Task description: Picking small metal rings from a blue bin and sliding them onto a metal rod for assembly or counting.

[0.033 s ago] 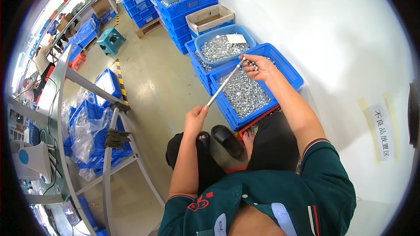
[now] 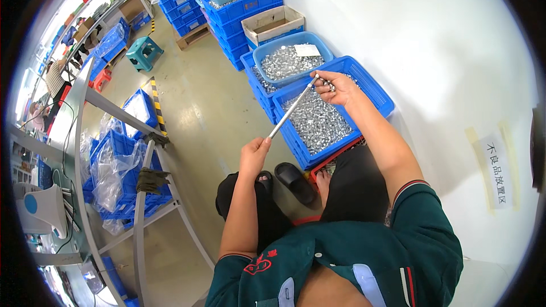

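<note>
My left hand [image 2: 254, 156] grips the lower end of a thin metal rod [image 2: 290, 111] that slants up to the right. My right hand [image 2: 336, 87] is at the rod's upper tip, its fingers pinched on a few small silver metal parts [image 2: 330, 85] right at that tip. Both hands are over a blue plastic crate [image 2: 375, 88] on the floor, filled with several loose small silver parts [image 2: 318, 122]. I am crouched over the crate, in dark trousers and a green shirt.
A light-blue tub [image 2: 267, 51] of silver parts and a cardboard box [image 2: 272, 23] sit on stacked blue crates [image 2: 239, 5] behind. A teal stool [image 2: 144, 51] stands further back. A metal table frame [image 2: 142, 193] with bagged blue crates [image 2: 114, 165] is at left; a white wall is at right.
</note>
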`<state>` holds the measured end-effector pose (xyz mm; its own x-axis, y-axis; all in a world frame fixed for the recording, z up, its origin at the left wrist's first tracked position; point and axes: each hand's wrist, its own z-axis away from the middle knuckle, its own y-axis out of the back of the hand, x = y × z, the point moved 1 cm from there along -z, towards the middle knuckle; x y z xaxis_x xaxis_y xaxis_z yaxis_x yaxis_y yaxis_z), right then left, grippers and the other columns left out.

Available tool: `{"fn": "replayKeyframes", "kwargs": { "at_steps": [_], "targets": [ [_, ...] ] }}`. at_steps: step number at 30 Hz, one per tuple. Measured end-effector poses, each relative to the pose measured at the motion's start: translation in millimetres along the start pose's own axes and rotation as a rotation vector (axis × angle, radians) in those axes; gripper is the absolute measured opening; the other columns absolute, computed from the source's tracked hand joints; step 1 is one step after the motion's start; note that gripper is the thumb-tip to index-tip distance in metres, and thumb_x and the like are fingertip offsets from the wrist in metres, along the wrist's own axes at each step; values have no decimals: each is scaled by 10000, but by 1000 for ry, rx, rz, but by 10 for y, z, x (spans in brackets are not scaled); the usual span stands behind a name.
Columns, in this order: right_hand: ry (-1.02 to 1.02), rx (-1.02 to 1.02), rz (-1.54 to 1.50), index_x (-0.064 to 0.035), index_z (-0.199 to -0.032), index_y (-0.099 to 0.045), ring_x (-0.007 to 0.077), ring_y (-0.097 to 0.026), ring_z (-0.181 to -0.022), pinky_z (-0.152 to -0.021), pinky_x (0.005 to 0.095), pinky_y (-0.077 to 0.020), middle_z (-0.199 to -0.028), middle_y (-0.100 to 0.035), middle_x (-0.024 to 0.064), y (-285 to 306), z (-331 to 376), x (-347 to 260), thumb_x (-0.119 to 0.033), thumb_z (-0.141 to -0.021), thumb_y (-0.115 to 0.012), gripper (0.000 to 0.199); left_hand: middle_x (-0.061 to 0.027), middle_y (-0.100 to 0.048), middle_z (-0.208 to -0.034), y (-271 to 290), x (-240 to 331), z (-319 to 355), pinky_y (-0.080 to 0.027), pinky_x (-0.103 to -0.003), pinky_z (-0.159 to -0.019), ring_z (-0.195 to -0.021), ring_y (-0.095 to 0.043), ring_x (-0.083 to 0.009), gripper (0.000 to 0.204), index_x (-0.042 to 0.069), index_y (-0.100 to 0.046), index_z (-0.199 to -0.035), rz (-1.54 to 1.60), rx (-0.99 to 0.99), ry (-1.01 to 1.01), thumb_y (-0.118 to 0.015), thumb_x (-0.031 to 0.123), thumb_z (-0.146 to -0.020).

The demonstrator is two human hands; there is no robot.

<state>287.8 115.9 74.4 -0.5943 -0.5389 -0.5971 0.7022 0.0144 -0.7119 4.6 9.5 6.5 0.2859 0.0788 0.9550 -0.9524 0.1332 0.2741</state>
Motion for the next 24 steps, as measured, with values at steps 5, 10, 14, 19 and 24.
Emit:
{"fn": "replayKeyframes", "kwargs": {
  "at_steps": [5,10,14,19,24],
  "targets": [
    [-101,-20,22,3,-951,-530,42,-349,-447,-329,134,-251,-632,-447,12,-66,15,12,-170,-849,-534,201,55,-348,-519,6,-16,4,-241,-231,-437,-488,-306,-46,360,64,-462,-605,0,4,-6,-530,316,-853],
    [-33,-105,431,-33,-1018,-556,29,-328,-470,-342,139,-215,-676,-453,6,-207,14,88,-197,-869,-510,226,60,-332,-516,5,20,-6,-224,-229,-433,-482,-290,-42,354,67,-453,-609,33,22,41,-522,309,-859],
    [-138,-51,711,-45,-888,-554,25,-326,-448,-346,144,-204,-657,-470,3,-321,51,201,-230,-843,-567,190,65,-325,-515,11,36,-2,-214,-229,-429,-475,-279,-40,359,68,-442,-602,85,33,59,-515,303,-863],
    [-12,68,413,-35,-855,-520,26,-334,-445,-341,135,-233,-648,-459,0,-24,-2,50,-268,-829,-592,245,66,-325,-515,4,7,-21,-214,-227,-427,-472,-276,-38,356,67,-447,-602,112,35,48,-518,298,-863],
    [-3,170,88,-16,-908,-520,35,-354,-465,-327,146,-254,-697,-482,27,-75,-18,50,-225,-854,-557,220,62,-339,-518,47,-126,-39,-227,-224,-433,-479,-293,-39,344,68,-459,-605,66,30,14,-531,289,-858]
  ]
}}
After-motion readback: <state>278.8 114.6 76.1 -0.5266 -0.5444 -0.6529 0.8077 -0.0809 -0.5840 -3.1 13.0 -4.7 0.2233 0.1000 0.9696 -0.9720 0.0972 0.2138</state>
